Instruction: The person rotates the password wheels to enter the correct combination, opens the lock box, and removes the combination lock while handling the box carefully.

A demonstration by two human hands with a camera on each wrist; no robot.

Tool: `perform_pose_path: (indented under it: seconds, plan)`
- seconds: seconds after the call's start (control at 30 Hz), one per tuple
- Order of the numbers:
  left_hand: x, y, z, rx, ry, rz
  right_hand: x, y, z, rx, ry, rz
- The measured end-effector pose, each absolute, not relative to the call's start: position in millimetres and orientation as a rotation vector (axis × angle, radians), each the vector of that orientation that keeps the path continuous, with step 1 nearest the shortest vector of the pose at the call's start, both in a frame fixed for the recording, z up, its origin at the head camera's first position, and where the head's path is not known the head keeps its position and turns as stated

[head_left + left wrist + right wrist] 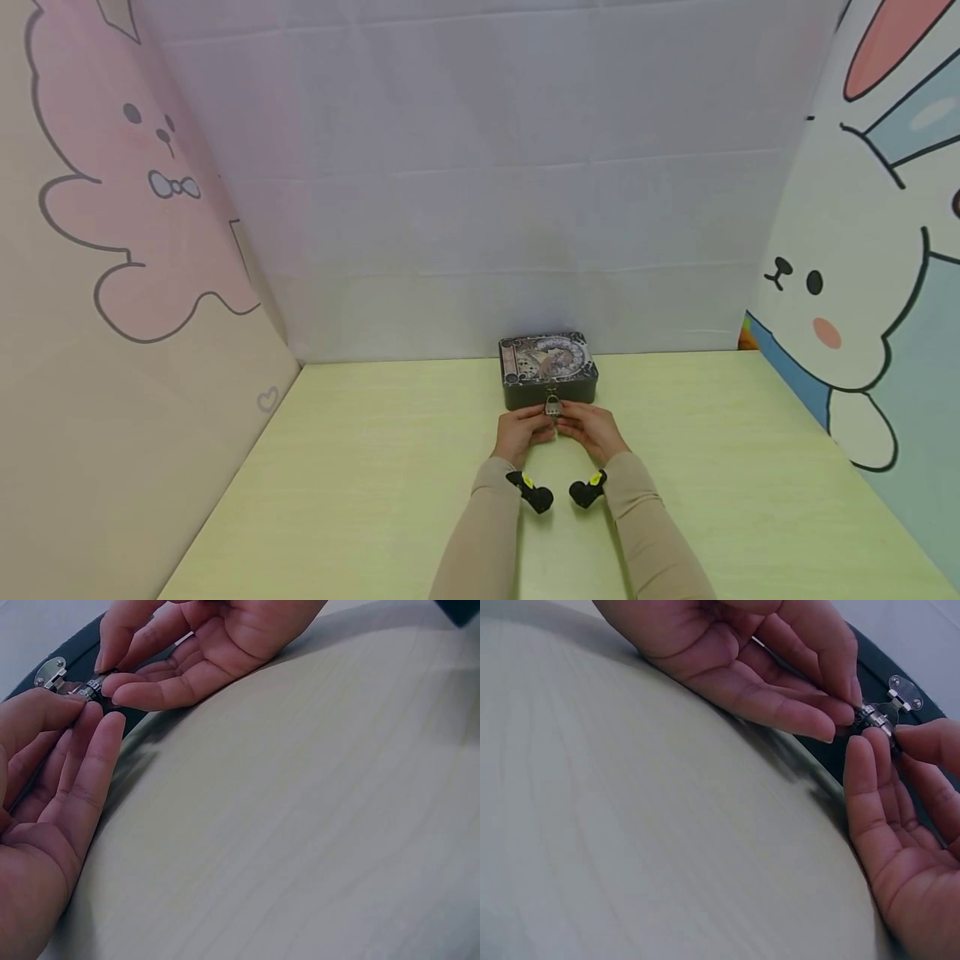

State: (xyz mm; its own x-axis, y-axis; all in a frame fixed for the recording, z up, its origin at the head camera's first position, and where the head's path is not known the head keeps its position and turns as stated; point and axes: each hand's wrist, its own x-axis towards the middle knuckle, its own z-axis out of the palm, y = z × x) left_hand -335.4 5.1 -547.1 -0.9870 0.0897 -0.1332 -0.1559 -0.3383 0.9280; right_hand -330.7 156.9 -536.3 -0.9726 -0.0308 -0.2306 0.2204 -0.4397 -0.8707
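A dark tin box point(549, 393) with an ornate picture on its lid sits toward the back of the table. From the silver latch point(51, 675) on its front hangs a small combination padlock point(552, 407) with number dials. My left hand point(519, 435) pinches one end of the padlock point(91, 688) between thumb and fingertips. Facing it, my right hand point(592, 429) pinches the opposite end, its lower fingers loosely bent beneath. Both hands and the dials point(873, 718) show close up in the right wrist view; the fingertips hide the padlock's ends.
The pale yellow-green table point(375, 467) stretches around the box. Behind it hangs a white cloth point(480, 208). Side walls carry a pink cartoon bear point(142, 225) and a white rabbit point(832, 333). A black camera point(536, 497) is strapped at each wrist.
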Motion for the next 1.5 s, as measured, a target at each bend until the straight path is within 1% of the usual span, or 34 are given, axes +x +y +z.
perform_pose_path:
  seconds: [0.87,0.97,1.23,1.5]
  plan:
    - [-339,4,-551,-0.108,1.675,2.447,-334,161,-538,0.228,1.511,-2.511]
    - [-336,3,-547,-0.084,1.68,2.436,-333,162,-538,0.203,1.512,-2.502]
    - [-320,-3,-523,-0.057,1.701,2.406,-334,161,-537,0.182,1.556,-2.477]
    - [-318,-3,-519,-0.047,1.712,2.387,-335,161,-537,0.235,1.587,-2.455]
